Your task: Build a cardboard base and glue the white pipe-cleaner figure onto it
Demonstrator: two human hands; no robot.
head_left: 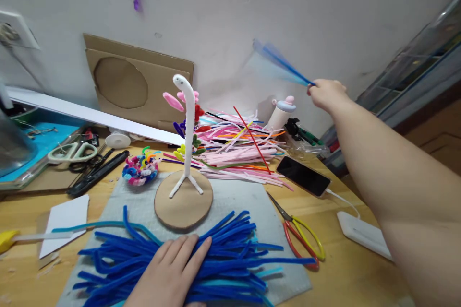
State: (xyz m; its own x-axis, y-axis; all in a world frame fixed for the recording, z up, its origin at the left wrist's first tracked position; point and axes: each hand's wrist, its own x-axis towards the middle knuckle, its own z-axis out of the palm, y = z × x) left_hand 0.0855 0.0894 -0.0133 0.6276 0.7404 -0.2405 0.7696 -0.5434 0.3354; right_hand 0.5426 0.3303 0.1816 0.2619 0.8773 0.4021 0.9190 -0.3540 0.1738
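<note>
My left hand [172, 265] lies with fingers stretched over a heap of dark blue pipe cleaners [230, 268], a few light blue ones among them. Raised at the upper right, my right hand [328, 93] pinches one or more blue pipe cleaners [288, 67]; their far ends are smeared by motion, so I cannot tell how many. Behind the heap a white fuzzy stem [189, 124] with a bent top and two splayed feet stands on a round cardboard disc [169, 204]. Pink, red, purple, yellow and green fuzzy petals show around the stem.
A grey mat [288, 278] lies under the heap. Red-and-yellow-handled scissors [302, 235], a phone [303, 175] on a cable and a white power bank [363, 235] are to the right. Pink pipe cleaners [234, 156] are piled behind. White-handled scissors [72, 153] and cardboard [169, 86] are at left.
</note>
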